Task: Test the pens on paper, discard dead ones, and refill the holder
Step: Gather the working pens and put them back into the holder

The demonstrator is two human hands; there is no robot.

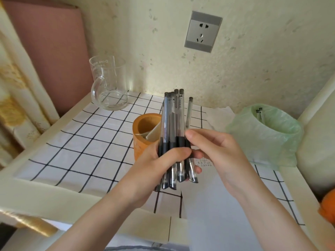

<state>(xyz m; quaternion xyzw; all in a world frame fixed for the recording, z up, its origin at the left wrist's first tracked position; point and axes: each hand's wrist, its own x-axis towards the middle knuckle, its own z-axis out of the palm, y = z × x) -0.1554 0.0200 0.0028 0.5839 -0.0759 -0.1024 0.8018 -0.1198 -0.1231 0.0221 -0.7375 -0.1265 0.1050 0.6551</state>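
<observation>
- Head view: the left hand [163, 165] is wrapped round a bundle of pens [174, 124] at their black grips. They are held upright above the table [45, 194], capped ends low and back ends up.
- The right hand [223, 156] is curled in against the right edge of the bundle. Its thumb and fingers seem to pinch the outermost pen.
- The orange holder [143, 145] stands just behind the bundle. It has no pens in it, only what looks like a flat pale piece leaning inside, so the refill is not yet done.
- The paper [226, 205] lies under the right wrist with a few marks near its top edge. The green-lined bin [268, 140] to the right already has discarded pens [259, 113] in it.
- Risk: drawing one pen out of so tight a bundle may drag its neighbours loose. They could then scatter over the checked cloth [81, 142] or roll off the table's near edge.
- Risk: all the pens look alike, so tested and untested ones could get mixed up and a dead pen could end up in the holder.
- Risk: the holder is close, and a swing of the bundle could knock it over. The glass mug [108, 84] is well clear.
</observation>
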